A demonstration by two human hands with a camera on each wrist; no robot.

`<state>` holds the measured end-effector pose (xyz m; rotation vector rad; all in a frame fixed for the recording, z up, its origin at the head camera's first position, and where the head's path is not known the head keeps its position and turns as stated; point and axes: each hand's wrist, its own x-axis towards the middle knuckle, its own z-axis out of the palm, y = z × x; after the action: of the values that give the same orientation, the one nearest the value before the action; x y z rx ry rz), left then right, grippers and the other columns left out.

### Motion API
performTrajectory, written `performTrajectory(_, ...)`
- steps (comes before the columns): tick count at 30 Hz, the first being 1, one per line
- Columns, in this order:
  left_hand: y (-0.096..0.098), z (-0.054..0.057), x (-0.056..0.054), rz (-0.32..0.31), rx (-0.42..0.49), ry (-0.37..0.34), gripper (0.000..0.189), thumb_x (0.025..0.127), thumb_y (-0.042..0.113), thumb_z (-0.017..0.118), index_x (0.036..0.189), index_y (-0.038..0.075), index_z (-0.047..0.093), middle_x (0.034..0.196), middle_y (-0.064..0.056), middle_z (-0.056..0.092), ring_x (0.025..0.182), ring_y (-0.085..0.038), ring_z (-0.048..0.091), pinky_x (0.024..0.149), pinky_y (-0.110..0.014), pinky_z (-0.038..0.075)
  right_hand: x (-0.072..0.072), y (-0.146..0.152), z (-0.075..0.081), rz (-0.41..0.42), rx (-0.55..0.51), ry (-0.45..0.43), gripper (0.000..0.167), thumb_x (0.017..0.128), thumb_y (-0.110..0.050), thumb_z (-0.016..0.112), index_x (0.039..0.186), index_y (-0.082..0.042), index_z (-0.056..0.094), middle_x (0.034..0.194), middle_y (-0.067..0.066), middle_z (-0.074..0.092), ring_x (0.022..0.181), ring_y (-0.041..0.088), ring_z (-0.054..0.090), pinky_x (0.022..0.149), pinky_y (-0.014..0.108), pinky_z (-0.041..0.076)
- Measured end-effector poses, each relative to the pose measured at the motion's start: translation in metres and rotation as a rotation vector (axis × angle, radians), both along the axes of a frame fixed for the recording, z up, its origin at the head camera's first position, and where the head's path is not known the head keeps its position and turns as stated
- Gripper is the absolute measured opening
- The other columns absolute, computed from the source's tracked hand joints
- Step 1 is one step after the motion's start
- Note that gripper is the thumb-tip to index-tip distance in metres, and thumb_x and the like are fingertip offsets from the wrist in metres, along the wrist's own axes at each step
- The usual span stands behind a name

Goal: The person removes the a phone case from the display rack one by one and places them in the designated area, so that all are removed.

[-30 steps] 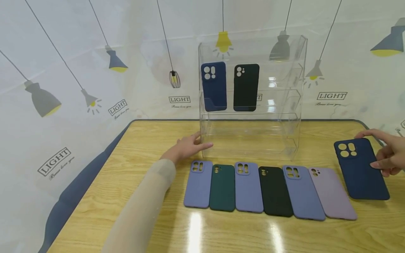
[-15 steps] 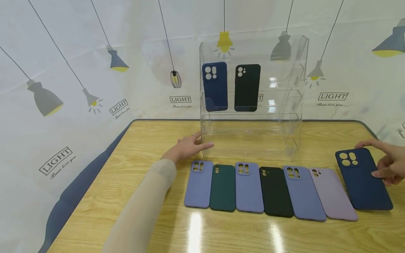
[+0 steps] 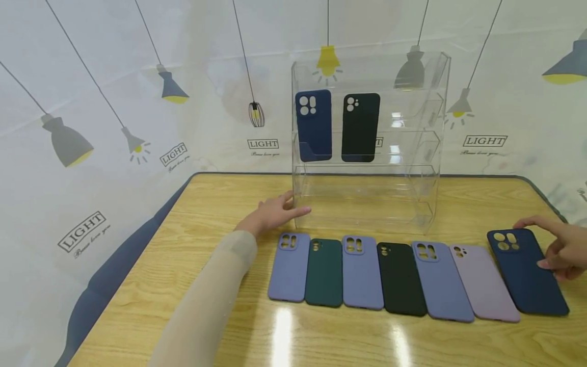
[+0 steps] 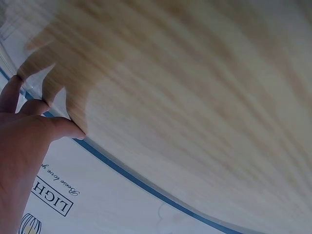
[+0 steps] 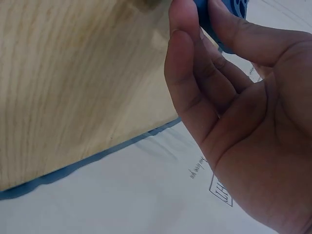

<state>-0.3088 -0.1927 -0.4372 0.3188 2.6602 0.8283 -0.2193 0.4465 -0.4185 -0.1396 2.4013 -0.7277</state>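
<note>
At the right end of the row, my right hand (image 3: pixel 567 248) pinches a navy phone case (image 3: pixel 527 278) by its upper right edge, thumb on its face. The case lies low at the table, beside a pink-lilac phone case (image 3: pixel 487 283). In the right wrist view only a blue corner of the navy case (image 5: pixel 204 13) shows between thumb and fingers. My left hand (image 3: pixel 274 211) rests by the lower left side of a clear acrylic display stand (image 3: pixel 362 209), thumb stretched across its front edge. Fingertips of the left hand (image 4: pixel 29 134) touch the wooden table in the left wrist view.
Lilac (image 3: pixel 288 270), dark green (image 3: pixel 323 275) and black (image 3: pixel 401 280) phone cases lie among several in a row before the stand. A navy case (image 3: pixel 314 125) and a black case (image 3: pixel 361 127) stand in an upper tier. Behind hangs a lamp-printed cloth (image 3: pixel 220 122).
My right hand has lowered the navy phone case toward the near side, down to the row's right end. The left hand stays at the stand; the view has shifted slightly.
</note>
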Motion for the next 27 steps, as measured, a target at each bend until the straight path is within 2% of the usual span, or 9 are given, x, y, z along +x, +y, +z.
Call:
performTrajectory(11,0.000,0.000,-0.001,-0.001,-0.002,-0.004,0.118,0.084,0.098,0.046,0.173,0.028,0.014,0.168,-0.007,0.047,0.166,-0.035,0.022,0.131,-0.072,-0.004,0.003,-0.005,-0.006,-0.021,-0.024,-0.031,0.099,0.098,0.004,0.064,0.102,-0.083,0.017,0.063,0.010,0.060,0.055,0.021,0.056,0.053,0.026,0.042)
performTrajectory(12,0.000,0.000,-0.001,-0.002,-0.002,-0.007,0.117,0.084,0.097,0.046,0.173,0.028,0.013,0.168,-0.007,0.046,0.166,-0.034,0.021,0.131,-0.072,-0.005,0.003,-0.005,-0.007,-0.024,-0.030,-0.038,0.097,0.098,0.004,0.065,0.104,-0.082,0.018,0.063,0.011,0.061,0.055,0.021,0.057,0.053,0.026,0.042)
performTrajectory(13,0.000,0.000,-0.002,-0.002,-0.002,-0.007,0.117,0.084,0.097,0.046,0.173,0.027,0.013,0.168,-0.008,0.046,0.166,-0.034,0.022,0.132,-0.072,-0.005,0.004,-0.005,-0.007,-0.029,-0.038,-0.047,0.094,0.098,0.003,0.066,0.114,-0.078,0.021,0.063,0.011,0.061,0.055,0.021,0.057,0.053,0.026,0.042)
performTrajectory(14,-0.001,0.000,-0.001,-0.004,-0.004,-0.007,0.117,0.084,0.097,0.046,0.173,0.027,0.013,0.169,-0.008,0.045,0.167,-0.034,0.021,0.131,-0.072,-0.005,0.004,-0.005,-0.007,-0.031,-0.044,-0.055,0.092,0.098,0.003,0.066,0.128,-0.072,0.023,0.063,0.012,0.061,0.055,0.021,0.057,0.053,0.026,0.042)
performTrajectory(16,-0.001,0.000,-0.001,-0.004,-0.008,-0.008,0.118,0.084,0.097,0.045,0.173,0.027,0.013,0.169,-0.007,0.045,0.167,-0.034,0.021,0.131,-0.072,-0.005,0.004,-0.006,-0.007,-0.034,-0.051,-0.070,0.087,0.098,0.003,0.067,0.154,-0.047,0.022,0.063,0.012,0.060,0.055,0.022,0.057,0.053,0.026,0.041)
performTrajectory(17,-0.001,0.000,-0.001,-0.004,-0.009,-0.010,0.118,0.085,0.097,0.045,0.173,0.027,0.012,0.169,-0.007,0.045,0.167,-0.034,0.020,0.131,-0.072,-0.005,0.005,-0.006,-0.007,-0.037,-0.052,-0.077,0.085,0.098,0.003,0.067,0.160,-0.030,0.019,0.063,0.012,0.060,0.055,0.022,0.057,0.053,0.026,0.041)
performTrajectory(19,-0.001,0.000,-0.001,-0.005,-0.011,-0.009,0.117,0.085,0.097,0.045,0.173,0.027,0.013,0.169,-0.007,0.045,0.167,-0.034,0.021,0.132,-0.072,-0.005,0.005,-0.008,-0.007,-0.043,-0.048,-0.083,0.083,0.098,0.003,0.067,0.158,0.000,0.009,0.062,0.011,0.058,0.056,0.023,0.056,0.054,0.027,0.040)
performTrajectory(20,-0.001,0.000,-0.001,-0.006,-0.012,-0.010,0.117,0.085,0.096,0.045,0.173,0.026,0.013,0.169,-0.007,0.045,0.167,-0.034,0.020,0.131,-0.072,-0.005,0.005,-0.008,-0.007,-0.041,-0.044,-0.082,0.084,0.098,0.003,0.067,0.157,0.004,0.006,0.062,0.010,0.056,0.055,0.023,0.055,0.053,0.027,0.039)
performTrajectory(27,0.000,0.001,0.000,-0.005,-0.009,-0.008,0.116,0.086,0.096,0.045,0.173,0.026,0.013,0.168,-0.008,0.046,0.167,-0.034,0.021,0.132,-0.071,-0.005,0.003,-0.003,-0.011,-0.069,-0.066,-0.110,0.084,0.100,0.005,0.062,0.160,0.008,0.003,0.057,0.002,0.041,0.053,0.017,0.037,0.053,0.027,0.032)
